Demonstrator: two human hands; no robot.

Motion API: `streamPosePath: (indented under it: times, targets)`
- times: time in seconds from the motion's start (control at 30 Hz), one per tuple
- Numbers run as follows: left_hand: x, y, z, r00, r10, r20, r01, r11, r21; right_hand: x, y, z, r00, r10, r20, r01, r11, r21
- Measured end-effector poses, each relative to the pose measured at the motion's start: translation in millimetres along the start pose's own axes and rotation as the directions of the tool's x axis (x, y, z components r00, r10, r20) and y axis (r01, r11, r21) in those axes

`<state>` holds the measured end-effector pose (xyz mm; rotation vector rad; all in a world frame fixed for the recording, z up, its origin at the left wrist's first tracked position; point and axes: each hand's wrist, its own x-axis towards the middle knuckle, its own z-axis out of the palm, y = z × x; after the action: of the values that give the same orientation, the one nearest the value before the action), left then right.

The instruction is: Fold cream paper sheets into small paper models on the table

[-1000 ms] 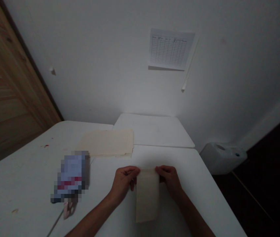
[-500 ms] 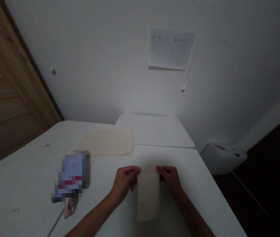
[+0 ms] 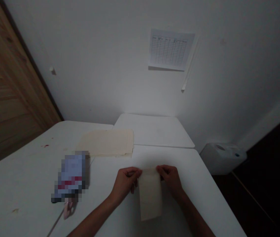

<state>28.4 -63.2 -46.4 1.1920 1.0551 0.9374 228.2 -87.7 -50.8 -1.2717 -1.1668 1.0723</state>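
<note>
Over the white table [image 3: 199, 184], pinches beige strip [image 3: 151, 199] at both upper corners with fingers of left hand [image 3: 126, 180] and right hand [image 3: 170, 176]. Shows beige sheets [image 3: 110, 142] lying farther back.

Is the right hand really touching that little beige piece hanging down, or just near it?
Touching. The head view shows the right hand pinching the beige piece at its top right corner.

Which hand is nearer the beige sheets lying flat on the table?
Left. The left hand is on the near side of the beige sheets, toward their right end; the right hand is farther off to the right.
</note>
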Motion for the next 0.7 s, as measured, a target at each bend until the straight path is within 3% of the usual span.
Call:
streamPosePath:
  times: [0.27, 0.7]
  targets:
    - [-5.2, 5.5, 3.4, 0.994, 0.073, -0.082, -0.07, 0.997, 0.042, -0.1, -1.4, -0.9, 1.0, -0.011, -0.005, 0.011, 0.999, -0.04]
    - [-5.7, 4.7, 2.1, 0.99, 0.107, -0.087, -0.101, 0.992, 0.074, -2.2, -5.9, 1.2, 1.0, -0.021, -0.022, 0.02, 0.999, -0.04]
